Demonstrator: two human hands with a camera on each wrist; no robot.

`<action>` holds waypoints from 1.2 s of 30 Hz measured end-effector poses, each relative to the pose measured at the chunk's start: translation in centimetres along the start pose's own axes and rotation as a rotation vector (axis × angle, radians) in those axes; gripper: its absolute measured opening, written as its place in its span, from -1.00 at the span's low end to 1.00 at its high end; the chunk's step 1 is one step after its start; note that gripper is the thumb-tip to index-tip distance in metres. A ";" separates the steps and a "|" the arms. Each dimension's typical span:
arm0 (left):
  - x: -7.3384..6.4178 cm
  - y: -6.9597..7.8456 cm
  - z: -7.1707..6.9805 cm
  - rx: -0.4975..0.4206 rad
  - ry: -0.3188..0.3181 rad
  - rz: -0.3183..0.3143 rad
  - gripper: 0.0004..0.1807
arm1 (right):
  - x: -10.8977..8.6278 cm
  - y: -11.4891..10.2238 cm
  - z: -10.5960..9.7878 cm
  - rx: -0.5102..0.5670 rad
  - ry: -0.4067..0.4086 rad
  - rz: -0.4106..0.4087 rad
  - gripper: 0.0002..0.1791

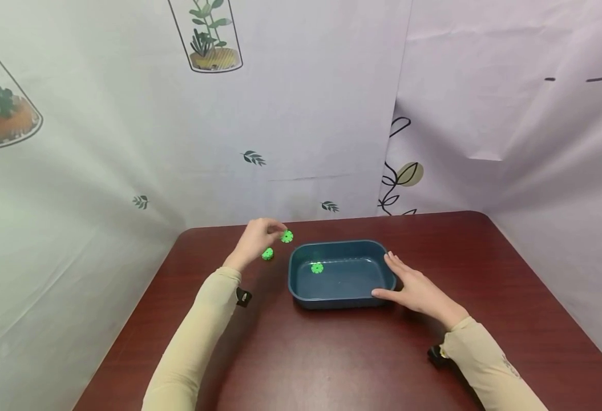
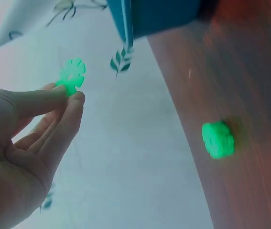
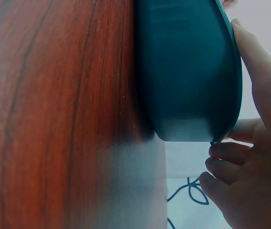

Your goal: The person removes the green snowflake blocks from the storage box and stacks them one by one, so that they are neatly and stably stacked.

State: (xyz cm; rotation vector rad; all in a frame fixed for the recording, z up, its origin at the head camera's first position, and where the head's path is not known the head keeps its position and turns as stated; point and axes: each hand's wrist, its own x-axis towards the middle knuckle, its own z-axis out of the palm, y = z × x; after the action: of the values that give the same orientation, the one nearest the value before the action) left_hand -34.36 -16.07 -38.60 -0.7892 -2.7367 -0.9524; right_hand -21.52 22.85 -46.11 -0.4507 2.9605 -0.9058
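My left hand (image 1: pixel 255 242) pinches a green snowflake disc (image 1: pixel 287 236) between thumb and fingertips, left of the blue bin's far corner. The disc (image 2: pixel 72 76) has a notched rim and a hole, clear in the left wrist view. Below that hand, a short stack of green discs (image 1: pixel 267 254) sits on the table. Another green disc (image 1: pixel 317 268) lies inside the blue bin (image 1: pixel 342 299), toward its left end. My right hand (image 1: pixel 417 291) rests at the bin's right end, thumb along the near rim and fingers spread toward the far corner.
A dark red-brown wooden table (image 1: pixel 362 359) carries everything. Behind it and at both sides hangs a pale fabric backdrop (image 1: pixel 306 114) printed with plants, close to the table's far edge. Black wrist straps (image 1: pixel 243 297) show at the sleeves.
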 end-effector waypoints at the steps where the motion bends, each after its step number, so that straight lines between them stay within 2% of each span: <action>1: -0.1 -0.2 -0.3 -0.008 0.014 -0.013 -0.83 | 0.0 0.0 0.0 -0.001 -0.001 0.001 0.28; 6: -0.5 -1.5 -1.3 -0.021 0.060 -0.100 -0.85 | 0.0 0.2 -0.1 -0.007 0.004 0.001 0.28; 12: -1.0 -3.5 -1.4 -0.056 0.085 -0.174 -0.84 | 0.0 0.2 -0.2 -0.005 0.005 0.001 0.28; 20: -1.7 -5.9 0.1 -0.068 0.142 -0.243 -0.83 | -0.1 0.0 -0.1 -0.009 0.004 0.002 0.28; 26: -1.9 -6.8 1.3 -0.101 0.153 -0.320 -0.84 | -0.1 -0.1 -0.1 -0.003 0.002 -0.001 0.28; 36: -1.7 -7.9 2.7 -0.095 0.154 -0.381 -0.83 | 0.0 0.0 0.0 0.003 0.003 0.001 0.28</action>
State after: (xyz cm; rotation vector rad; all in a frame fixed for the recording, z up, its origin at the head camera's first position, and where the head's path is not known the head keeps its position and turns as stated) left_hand -36.91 -20.32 -45.48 -0.1924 -2.7718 -1.1627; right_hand -21.54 22.88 -46.14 -0.4478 2.9610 -0.9121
